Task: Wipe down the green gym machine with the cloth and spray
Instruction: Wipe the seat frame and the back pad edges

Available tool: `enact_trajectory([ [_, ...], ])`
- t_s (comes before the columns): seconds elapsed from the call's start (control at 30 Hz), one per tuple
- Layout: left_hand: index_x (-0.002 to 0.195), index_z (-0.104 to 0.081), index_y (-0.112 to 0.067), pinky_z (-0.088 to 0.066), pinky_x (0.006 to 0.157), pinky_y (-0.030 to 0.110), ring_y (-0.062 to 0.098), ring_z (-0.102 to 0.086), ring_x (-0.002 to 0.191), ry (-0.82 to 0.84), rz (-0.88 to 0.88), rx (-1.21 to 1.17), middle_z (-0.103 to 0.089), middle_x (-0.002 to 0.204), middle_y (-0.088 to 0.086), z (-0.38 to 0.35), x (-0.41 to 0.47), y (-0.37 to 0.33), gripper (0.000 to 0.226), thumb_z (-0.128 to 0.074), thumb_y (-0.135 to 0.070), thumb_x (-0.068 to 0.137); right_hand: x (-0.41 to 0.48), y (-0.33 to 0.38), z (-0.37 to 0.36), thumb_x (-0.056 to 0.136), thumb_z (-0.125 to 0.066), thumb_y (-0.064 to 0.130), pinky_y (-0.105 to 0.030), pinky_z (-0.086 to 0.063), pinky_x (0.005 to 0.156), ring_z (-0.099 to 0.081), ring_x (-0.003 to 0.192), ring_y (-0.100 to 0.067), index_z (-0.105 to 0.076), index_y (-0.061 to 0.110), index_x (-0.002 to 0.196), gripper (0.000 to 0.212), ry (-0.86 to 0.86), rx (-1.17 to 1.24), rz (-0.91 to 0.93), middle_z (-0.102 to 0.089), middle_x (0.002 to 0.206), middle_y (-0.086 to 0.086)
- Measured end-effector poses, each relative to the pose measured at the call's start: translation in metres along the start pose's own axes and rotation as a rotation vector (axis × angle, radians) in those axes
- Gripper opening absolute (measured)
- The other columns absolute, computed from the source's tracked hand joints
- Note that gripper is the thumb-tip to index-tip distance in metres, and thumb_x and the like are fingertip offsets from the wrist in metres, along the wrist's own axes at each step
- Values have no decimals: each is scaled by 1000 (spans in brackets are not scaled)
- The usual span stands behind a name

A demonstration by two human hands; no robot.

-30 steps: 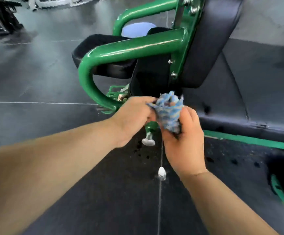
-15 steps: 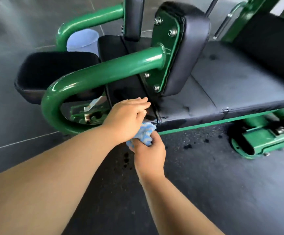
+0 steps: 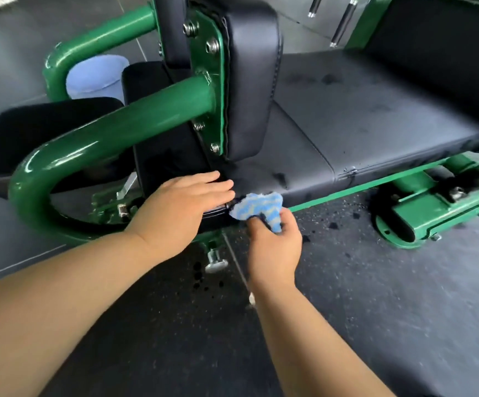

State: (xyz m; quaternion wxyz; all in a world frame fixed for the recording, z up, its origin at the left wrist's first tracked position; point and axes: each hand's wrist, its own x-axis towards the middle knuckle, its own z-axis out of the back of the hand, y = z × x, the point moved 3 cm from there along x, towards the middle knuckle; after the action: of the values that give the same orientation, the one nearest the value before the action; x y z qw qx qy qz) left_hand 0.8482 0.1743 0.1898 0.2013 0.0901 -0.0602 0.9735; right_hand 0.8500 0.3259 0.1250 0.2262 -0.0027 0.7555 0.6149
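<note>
The green gym machine (image 3: 135, 118) fills the upper half of the head view, with a curved green tube, upright black pads and a long black bench pad (image 3: 375, 116). My right hand (image 3: 274, 247) is shut on a bunched blue-and-white cloth (image 3: 258, 209), pressed against the bench pad's front left corner. My left hand (image 3: 178, 207) lies flat with fingers together on the black edge just left of the cloth, holding nothing. No spray bottle is visible.
A pale blue round object (image 3: 95, 75) stands behind the green tube. A green floor foot (image 3: 421, 213) sits at the right. A silver levelling foot (image 3: 215, 263) stands on the dark rubber floor below my hands, among dark wet spots.
Both hands moved from holding the cloth together in the air to the bench's front corner. My left hand let go and lies flat; my right hand alone grips the cloth. The view shifted right.
</note>
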Motion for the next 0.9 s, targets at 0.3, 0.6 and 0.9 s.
enact_trajectory([
  [0.3,141,-46,-16,-6,106,3,8,-28,141,139,-28,-170,-38,150,-4,-37,104,-44,46,-42,-2,97,40,13,10,66,-55,29,-43,-51,87,-61,89,-21,-59,29,91,25,-120,13,87,-64,99,-4],
  [0.6,140,-45,-37,-36,79,23,13,-43,101,59,79,-46,-54,120,-14,-44,113,-50,65,-40,4,90,86,8,59,83,-58,10,-26,-45,70,-53,72,-11,-59,26,83,16,-123,-19,83,-64,89,0],
  [0.9,130,-56,-39,-30,107,20,5,-36,126,73,143,-165,-41,144,-14,-56,122,-42,59,-32,-1,91,51,-14,33,75,-65,16,-38,-53,74,-56,75,-10,-64,14,85,10,234,-33,16,-67,93,-13],
])
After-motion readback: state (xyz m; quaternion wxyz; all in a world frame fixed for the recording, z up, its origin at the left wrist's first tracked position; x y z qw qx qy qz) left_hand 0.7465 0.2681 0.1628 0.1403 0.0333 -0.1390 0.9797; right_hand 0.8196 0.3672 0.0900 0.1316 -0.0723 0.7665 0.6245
